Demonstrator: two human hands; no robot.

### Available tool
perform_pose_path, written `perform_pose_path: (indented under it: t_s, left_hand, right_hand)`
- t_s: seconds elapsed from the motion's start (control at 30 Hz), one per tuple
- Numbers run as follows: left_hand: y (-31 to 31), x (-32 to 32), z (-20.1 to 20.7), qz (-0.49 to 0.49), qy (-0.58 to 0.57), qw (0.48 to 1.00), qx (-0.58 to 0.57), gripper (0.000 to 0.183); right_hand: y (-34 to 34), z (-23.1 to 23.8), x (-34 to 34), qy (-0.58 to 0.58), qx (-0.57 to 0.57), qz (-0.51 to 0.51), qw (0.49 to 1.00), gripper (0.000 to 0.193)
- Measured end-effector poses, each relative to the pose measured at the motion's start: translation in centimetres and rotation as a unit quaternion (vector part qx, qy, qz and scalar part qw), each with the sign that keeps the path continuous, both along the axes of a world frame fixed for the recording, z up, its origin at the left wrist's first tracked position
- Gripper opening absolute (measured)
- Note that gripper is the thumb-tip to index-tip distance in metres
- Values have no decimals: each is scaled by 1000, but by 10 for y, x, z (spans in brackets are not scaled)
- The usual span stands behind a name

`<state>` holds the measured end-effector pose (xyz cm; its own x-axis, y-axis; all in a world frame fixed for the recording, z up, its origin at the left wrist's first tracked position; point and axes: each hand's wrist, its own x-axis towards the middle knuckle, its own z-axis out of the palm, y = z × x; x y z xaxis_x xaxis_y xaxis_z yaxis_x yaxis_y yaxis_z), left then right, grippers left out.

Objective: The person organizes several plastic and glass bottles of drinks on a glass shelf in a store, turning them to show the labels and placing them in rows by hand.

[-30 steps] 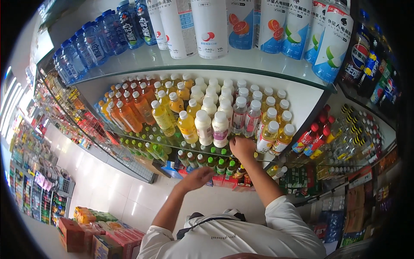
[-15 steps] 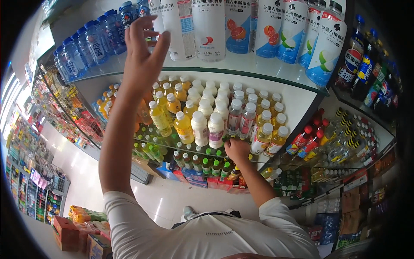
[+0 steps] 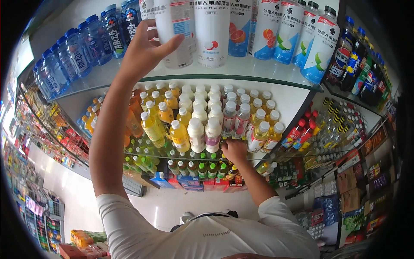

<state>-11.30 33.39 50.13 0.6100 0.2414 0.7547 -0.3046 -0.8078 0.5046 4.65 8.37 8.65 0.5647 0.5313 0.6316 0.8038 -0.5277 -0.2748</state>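
The white bottle (image 3: 174,32) on the glass shelf (image 3: 241,73) looks smooth, glossy plastic; below that shelf, yellow juice bottles (image 3: 179,136) are clear plastic with matt white caps.

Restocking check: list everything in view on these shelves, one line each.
large white bottles: several, white with coloured labels, top glass shelf
blue bottles: a row, blue, top shelf at left
dark cola bottles: a few, upper right
small yellow and orange bottles: many, middle shelf at left
small white bottles: many, middle shelf centre
green-capped bottles: a row, lower shelf
red bottles: a few, right shelving
left hand: raised, gripping a large white bottle
right hand: at the middle shelf's front edge, grip unclear
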Motion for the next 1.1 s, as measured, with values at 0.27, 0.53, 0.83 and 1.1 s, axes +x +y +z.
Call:
perform_pose_path:
  t_s: [0.27,0.53,0.83,1.1]
  left_hand:
    - [7,-10,3,-82,22,992,-90,92]
    - [-21,-17,2,-140,-67,973,-169,69]
    - [-89,-96,-84,-289,-110,842,-442,79]
    - [-111,-150,-198,-292,1,771,-565,60]
  right_hand:
    - [4,-3,2,1,-5,-8,1000,20]
    - [10,-1,1,13,-48,-27,998,22]
    - [6,-8,-1,44,-59,-30,997,25]
    - [4,-2,-10,47,-19,-1,999,27]
